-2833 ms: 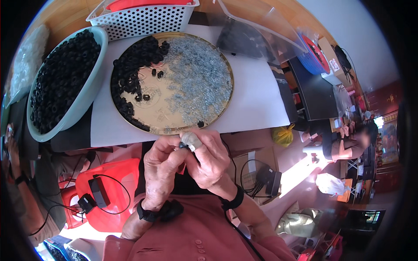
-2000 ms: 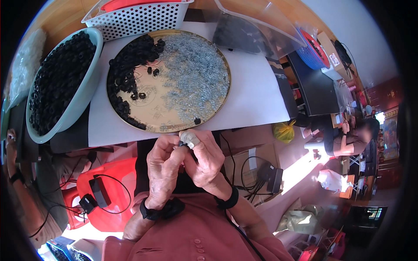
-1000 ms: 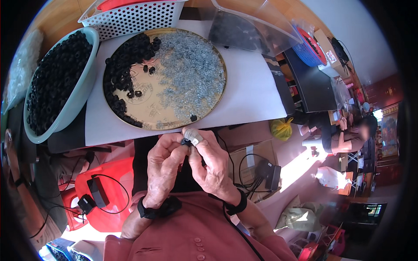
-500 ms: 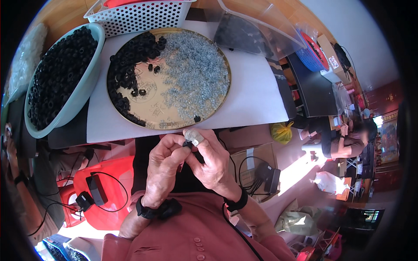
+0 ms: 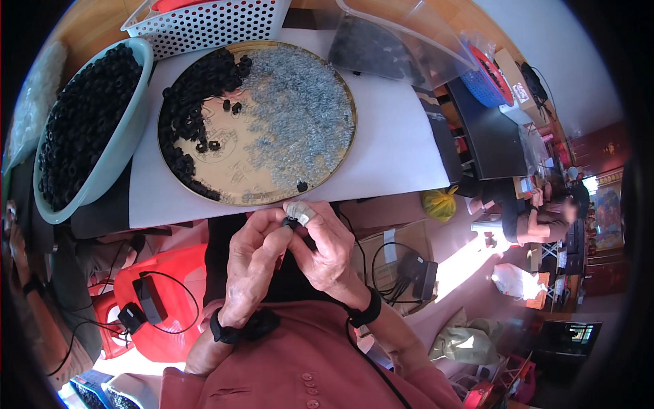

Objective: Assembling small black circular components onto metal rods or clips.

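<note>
My left hand and my right hand meet just in front of the table edge, fingertips together. Pinched between them is a small black ring-shaped part, mostly covered by the fingers. A pale wrap covers a fingertip of my right hand. Just beyond the hands lies a round gold tray. Black ring-shaped parts are heaped along its left side, and many small clear pieces spread over its right side. Whether a clear piece is also between my fingers is hidden.
A pale green basin full of black parts stands left of the tray. Behind are a white perforated basket and a clear plastic box. A red stool holds cables. Other people sit at left and at far right.
The view has shifted slightly, so the tray and basin sit a little farther left. My hands keep the same pinch, with only a small shift of the fingers.
</note>
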